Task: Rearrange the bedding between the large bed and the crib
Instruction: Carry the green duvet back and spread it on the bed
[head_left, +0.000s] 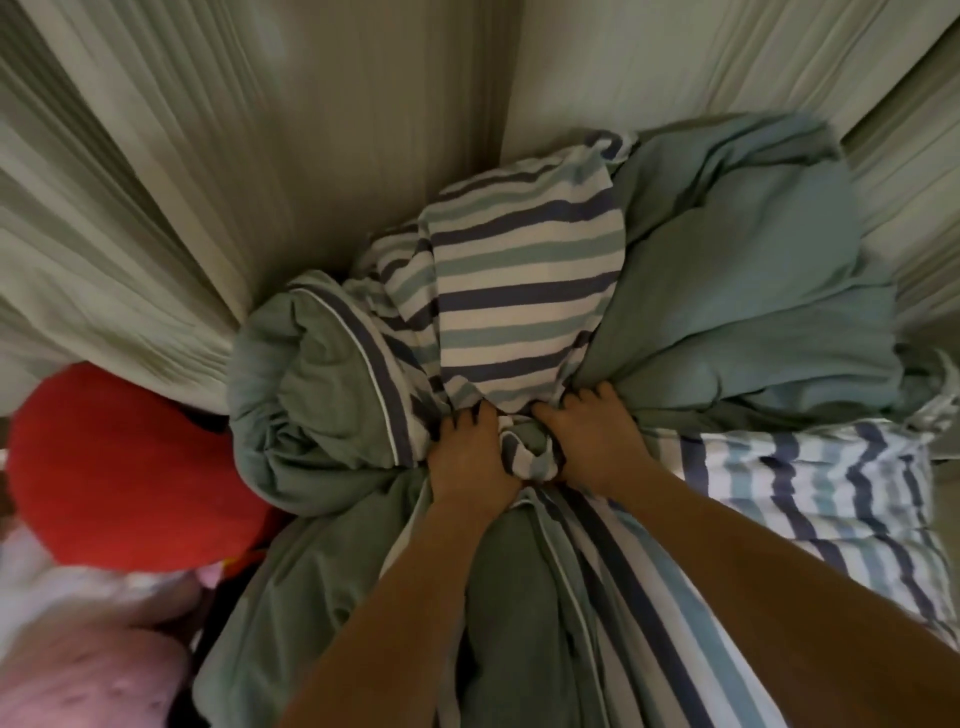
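Note:
A bulky duvet (727, 291), plain grey-green on one side and striped white, teal and navy on the other, is bunched into a heap in the middle of the view. My left hand (475, 457) and my right hand (592, 441) sit side by side at the heap's near edge, and each grips a gathered fold of the striped fabric with curled fingers. More of the striped side (810, 499) spreads out to the right, under my right forearm. The bed and the crib themselves are hidden.
Pale pleated curtains (156, 208) hang behind the heap, with a pale wall or panel (675, 62) at the upper right. A round red cushion or plush (119, 467) lies at the left. Pink fabric (88, 654) fills the lower left corner.

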